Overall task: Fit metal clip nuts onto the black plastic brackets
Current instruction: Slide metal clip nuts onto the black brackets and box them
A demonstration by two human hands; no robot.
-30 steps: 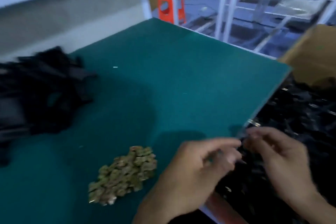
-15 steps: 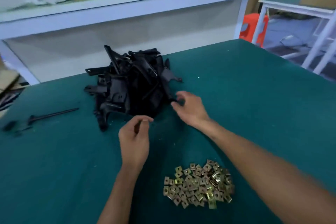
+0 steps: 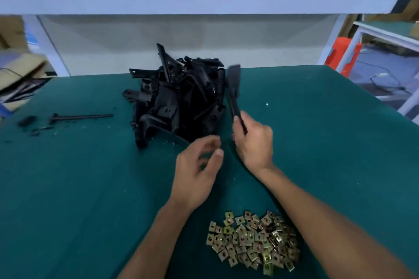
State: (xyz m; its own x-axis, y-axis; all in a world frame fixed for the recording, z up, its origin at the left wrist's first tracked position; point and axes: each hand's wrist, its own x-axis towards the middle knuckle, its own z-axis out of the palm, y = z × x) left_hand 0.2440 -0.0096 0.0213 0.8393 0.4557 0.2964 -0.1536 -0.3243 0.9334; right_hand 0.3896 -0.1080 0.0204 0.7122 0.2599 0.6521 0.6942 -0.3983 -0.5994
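Your tabletop (image 3: 317, 142) is covered in dark green matting that runs from the near edge to the far edge, where a white shelf frame stands behind it. Toward the far edge, around the middle, you have a heap of black plastic brackets (image 3: 179, 102) lying directly on the mat. Close to the near edge, right of centre, sits a loose pile of brass-coloured metal clip nuts (image 3: 251, 240), well apart from the heap. Near the left edge lies a long black rod (image 3: 81, 117), with a few small black scraps (image 3: 27, 120) just beside it. A tiny white speck (image 3: 267, 104) rests to the right of the heap.
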